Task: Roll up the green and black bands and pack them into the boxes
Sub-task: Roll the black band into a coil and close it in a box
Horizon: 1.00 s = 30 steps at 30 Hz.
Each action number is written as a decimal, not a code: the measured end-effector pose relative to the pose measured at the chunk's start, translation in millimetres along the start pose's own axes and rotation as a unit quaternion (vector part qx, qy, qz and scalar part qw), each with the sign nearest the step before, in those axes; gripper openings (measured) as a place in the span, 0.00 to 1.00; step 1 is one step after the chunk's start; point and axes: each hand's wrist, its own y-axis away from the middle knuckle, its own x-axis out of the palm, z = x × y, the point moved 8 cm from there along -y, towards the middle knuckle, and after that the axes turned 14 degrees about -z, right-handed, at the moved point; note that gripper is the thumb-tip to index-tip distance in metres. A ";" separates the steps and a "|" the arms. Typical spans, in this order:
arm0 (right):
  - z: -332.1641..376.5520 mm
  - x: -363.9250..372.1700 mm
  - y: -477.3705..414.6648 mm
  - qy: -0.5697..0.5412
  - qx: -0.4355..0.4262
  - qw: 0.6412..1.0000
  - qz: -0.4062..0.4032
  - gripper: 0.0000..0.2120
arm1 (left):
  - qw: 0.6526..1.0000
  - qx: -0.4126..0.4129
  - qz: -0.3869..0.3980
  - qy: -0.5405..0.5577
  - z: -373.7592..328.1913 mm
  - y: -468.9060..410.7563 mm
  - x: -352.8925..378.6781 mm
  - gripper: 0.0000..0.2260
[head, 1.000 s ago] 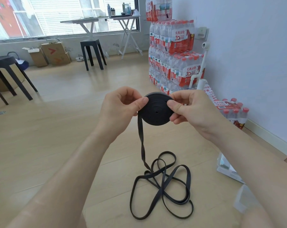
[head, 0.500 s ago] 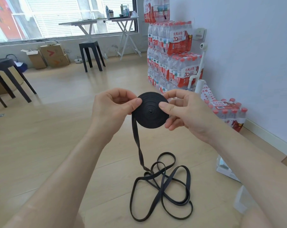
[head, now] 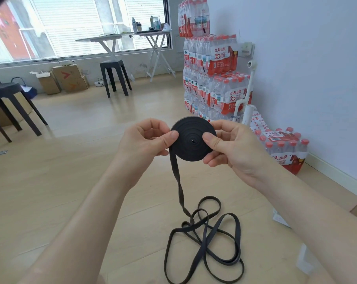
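Turned face-on since before, black band roll [head: 190, 149] stays pinched by fingers of left hand [head: 144, 143] and right hand [head: 232, 149].

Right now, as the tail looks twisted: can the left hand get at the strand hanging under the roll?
Probably yes: the strand hangs free below the left hand, nothing between. But that hand pinches the black roll and must let go first.

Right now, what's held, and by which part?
The black band roll: left hand pinches its left edge, right hand its right edge.
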 end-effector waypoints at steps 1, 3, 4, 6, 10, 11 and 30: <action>-0.4 -0.1 0.3 -0.008 0.004 1.000 -0.003 0.07 | 1.000 -0.003 0.014 -0.002 -0.6 0.8 0.7 0.07; -3.5 0.0 0.6 -0.025 0.014 1.000 -0.009 0.09 | 0.999 0.008 0.037 -0.028 -4.1 2.8 1.6 0.09; -6.3 1.1 1.3 -0.034 0.022 0.999 -0.009 0.09 | 0.998 0.023 0.040 -0.050 -7.0 3.4 0.8 0.09; -12.3 4.9 3.4 -0.049 0.044 0.998 -0.003 0.10 | 0.993 0.054 0.034 -0.095 -12.6 4.2 -1.4 0.11; -16.0 10.3 7.2 -0.017 0.085 0.995 0.039 0.06 | 0.979 0.096 0.004 -0.178 -18.2 4.3 -7.2 0.12; -15.4 10.4 7.9 0.030 0.086 0.994 0.061 0.05 | 0.974 0.110 -0.004 -0.199 -19.4 4.5 -8.5 0.12; 25.9 32.3 25.7 0.531 -0.319 0.785 0.020 0.09 | 0.856 0.294 0.081 -0.418 -27.9 29.5 29.5 0.09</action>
